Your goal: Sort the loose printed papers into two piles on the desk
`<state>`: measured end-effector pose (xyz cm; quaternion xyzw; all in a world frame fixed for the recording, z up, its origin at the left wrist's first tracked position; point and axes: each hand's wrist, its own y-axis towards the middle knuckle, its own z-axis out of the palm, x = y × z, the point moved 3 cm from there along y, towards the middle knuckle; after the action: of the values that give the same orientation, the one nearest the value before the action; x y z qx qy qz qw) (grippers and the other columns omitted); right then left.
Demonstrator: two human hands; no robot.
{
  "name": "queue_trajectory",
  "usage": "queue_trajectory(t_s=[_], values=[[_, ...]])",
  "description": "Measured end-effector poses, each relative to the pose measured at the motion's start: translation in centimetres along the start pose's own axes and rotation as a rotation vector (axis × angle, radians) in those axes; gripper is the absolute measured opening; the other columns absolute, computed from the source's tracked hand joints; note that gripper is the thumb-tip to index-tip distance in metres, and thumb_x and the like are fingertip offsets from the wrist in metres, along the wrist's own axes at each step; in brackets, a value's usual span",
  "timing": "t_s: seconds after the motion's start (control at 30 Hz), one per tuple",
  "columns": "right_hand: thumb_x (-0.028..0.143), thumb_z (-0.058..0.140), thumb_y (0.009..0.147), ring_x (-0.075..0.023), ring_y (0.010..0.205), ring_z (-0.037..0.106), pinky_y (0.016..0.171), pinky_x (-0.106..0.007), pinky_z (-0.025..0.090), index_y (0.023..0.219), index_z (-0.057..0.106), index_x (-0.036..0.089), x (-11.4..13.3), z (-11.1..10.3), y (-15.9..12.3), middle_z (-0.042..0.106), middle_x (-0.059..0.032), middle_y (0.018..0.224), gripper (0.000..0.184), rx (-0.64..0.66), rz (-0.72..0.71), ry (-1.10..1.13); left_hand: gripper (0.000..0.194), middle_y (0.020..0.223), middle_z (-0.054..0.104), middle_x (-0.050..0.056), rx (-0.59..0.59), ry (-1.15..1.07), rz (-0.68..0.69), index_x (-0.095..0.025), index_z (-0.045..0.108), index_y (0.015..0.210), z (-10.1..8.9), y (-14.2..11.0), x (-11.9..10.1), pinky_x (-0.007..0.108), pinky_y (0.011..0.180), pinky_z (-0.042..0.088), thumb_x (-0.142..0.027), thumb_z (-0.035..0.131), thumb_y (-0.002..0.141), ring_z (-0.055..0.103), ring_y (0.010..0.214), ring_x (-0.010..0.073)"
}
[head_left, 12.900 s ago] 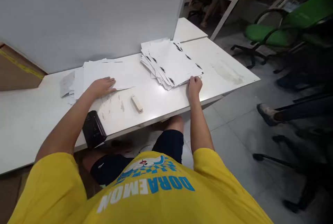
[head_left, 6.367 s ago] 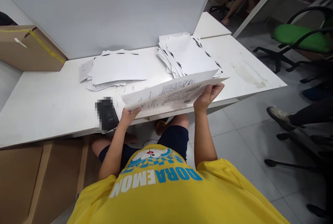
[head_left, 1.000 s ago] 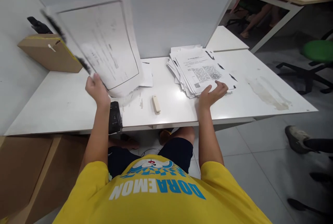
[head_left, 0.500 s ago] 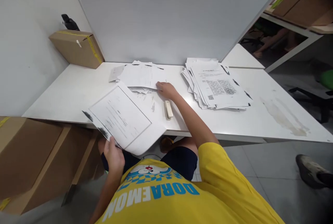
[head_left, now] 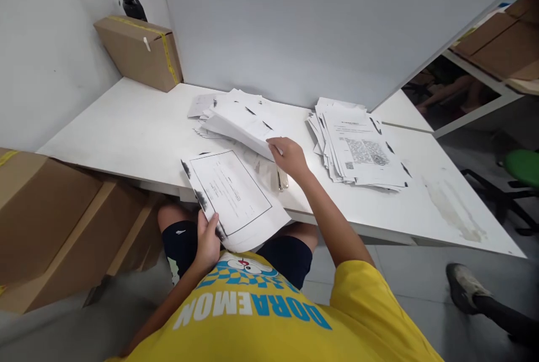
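Note:
My left hand [head_left: 209,241] grips the lower left corner of a printed sheet of paper [head_left: 231,199], which has a black frame and dark smudges along its left edge. The sheet is held over the front edge of the desk, above my lap. My right hand [head_left: 290,155] pinches the near right corner of another sheet [head_left: 242,126] on the left paper pile [head_left: 202,105], and that sheet is lifted and bent. Partly behind my right hand lies a cream stapler [head_left: 283,180]. The right paper pile [head_left: 357,146] rests beyond my right forearm, a printed page with a dense text block on top.
A cardboard box [head_left: 135,53] with yellow tape stands at the desk's back left, a black object [head_left: 132,5] behind it. More cardboard boxes [head_left: 54,227] sit left of the white desk [head_left: 109,126]. Another person's shoe [head_left: 463,289] is on the floor at right, near a green chair [head_left: 522,168].
My right hand has raised the near corner of the sheet off the left pile and drawn it toward me. The framed sheet in my left hand has moved right. The camera view has turned slightly.

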<state>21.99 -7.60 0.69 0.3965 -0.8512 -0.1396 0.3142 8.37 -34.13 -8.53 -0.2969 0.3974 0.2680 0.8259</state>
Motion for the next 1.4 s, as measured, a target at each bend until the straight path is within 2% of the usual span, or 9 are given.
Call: queue_trajectory(t_s=[0.27, 0.4, 0.5, 0.67, 0.77, 0.93, 1.03, 1.17, 1.4], values=[[0.01, 0.046, 0.093, -0.0243, 0.089, 0.064, 0.076, -0.037, 0.045, 0.095, 0.069, 0.014, 12.9, 1.6, -9.0, 0.073, -0.0141, 0.103, 0.023, 0.549, -0.29, -0.092, 0.046, 0.118, 0.073, 0.01, 0.075, -0.203, -0.207, -0.018, 0.07, 0.104, 1.7, 0.6, 0.4, 0.042, 0.11, 0.047, -0.055, 0.074, 0.078, 0.06, 0.128, 0.0286], [0.018, 0.05, 0.096, -0.0234, 0.099, 0.063, 0.087, -0.037, 0.046, 0.104, 0.068, 0.015, 15.4, 1.9, -12.4, 0.072, -0.0118, 0.11, 0.02, 0.716, -0.317, 0.167, 0.054, 0.111, 0.076, 0.013, -0.033, -0.116, -0.192, -0.014, 0.073, 0.1, 1.5, 1.1, 0.4, 0.045, 0.106, 0.051, -0.053, 0.086, 0.065, 0.066, 0.119, 0.0331], [0.03, 0.047, 0.101, -0.0214, 0.109, 0.062, 0.096, -0.036, 0.046, 0.116, 0.066, 0.019, 14.0, 0.8, -13.8, 0.071, -0.0093, 0.119, 0.027, 0.599, -0.146, 0.494, 0.057, 0.104, 0.078, 0.012, -0.116, -0.011, -0.122, -0.015, 0.073, 0.099, 0.5, 1.3, -0.1, 0.044, 0.098, 0.056, -0.048, 0.092, 0.057, 0.072, 0.105, 0.0318], [0.051, 0.042, 0.101, -0.0197, 0.077, 0.064, 0.078, -0.033, 0.05, 0.075, 0.067, 0.02, 8.7, 0.3, -18.7, 0.068, -0.0046, 0.077, 0.047, 0.453, 0.533, 0.624, 0.051, 0.108, 0.077, 0.011, -0.19, -0.002, 0.051, -0.018, 0.071, 0.107, -0.9, 2.2, -1.5, 0.038, 0.1, 0.056, -0.05, 0.085, 0.071, 0.07, 0.111, 0.0276], [0.059, 0.06, 0.089, -0.0238, 0.095, 0.068, 0.087, -0.037, 0.053, 0.099, 0.071, 0.023, 7.7, 2.4, -21.3, 0.074, -0.0058, 0.098, 0.039, 0.419, 0.747, 0.865, 0.047, 0.106, 0.077, 0.011, -0.211, 0.007, 0.04, -0.018, 0.071, 0.107, -1.4, 2.5, -1.1, 0.038, 0.1, 0.055, -0.051, 0.082, 0.075, 0.069, 0.111, 0.0267], [0.058, 0.078, 0.071, -0.0266, 0.101, 0.069, 0.091, -0.042, 0.056, 0.113, 0.067, 0.022, 9.1, 6.4, -20.9, 0.075, -0.0086, 0.109, 0.056, -0.082, 1.009, 1.238, 0.054, 0.099, 0.076, 0.012, -0.187, 0.135, 0.039, -0.013, 0.073, 0.096, -3.2, 1.3, 1.7, 0.037, 0.1, 0.054, -0.058, 0.084, 0.068, 0.068, 0.111, 0.0282], [0.055, 0.077, 0.07, -0.0259, 0.093, 0.069, 0.084, -0.041, 0.058, 0.099, 0.069, 0.02, 9.6, 5.4, -18.9, 0.077, -0.0085, 0.1, 0.046, -0.262, 1.008, 1.083, 0.053, 0.088, 0.075, 0.009, -0.113, 0.21, 0.016, -0.014, 0.072, 0.087, -4.4, 1.3, 2.5, 0.037, 0.091, 0.057, -0.057, 0.088, 0.061, 0.07, 0.099, 0.0288], [0.053, 0.077, 0.072, -0.0251, 0.089, 0.07, 0.078, -0.037, 0.058, 0.087, 0.072, 0.021, 7.5, -0.4, -16.5, 0.077, -0.0065, 0.092, 0.036, -0.307, 0.835, 0.789, 0.055, 0.085, 0.072, 0.005, 0.018, 0.186, 0.127, -0.019, 0.07, 0.098, -3.6, 3.0, 0.4, 0.034, 0.079, 0.058, -0.06, 0.085, 0.065, 0.07, 0.081, 0.0213], [0.044, 0.082, 0.061, -0.0247, 0.076, 0.067, 0.07, -0.04, 0.058, 0.067, 0.067, 0.021, 0.8, -9.8, -17.4, 0.067, -0.0029, 0.069, 0.028, -0.712, 0.701, 0.512, 0.1, 0.154, 0.044, 0.012, 0.272, 0.282, 0.66, -0.028, 0.043, 0.146, 2.8, 3.5, -7.9, 0.045, 0.123, 0.028, -0.049, 0.092, 0.061, 0.036, 0.148, 0.0309]])
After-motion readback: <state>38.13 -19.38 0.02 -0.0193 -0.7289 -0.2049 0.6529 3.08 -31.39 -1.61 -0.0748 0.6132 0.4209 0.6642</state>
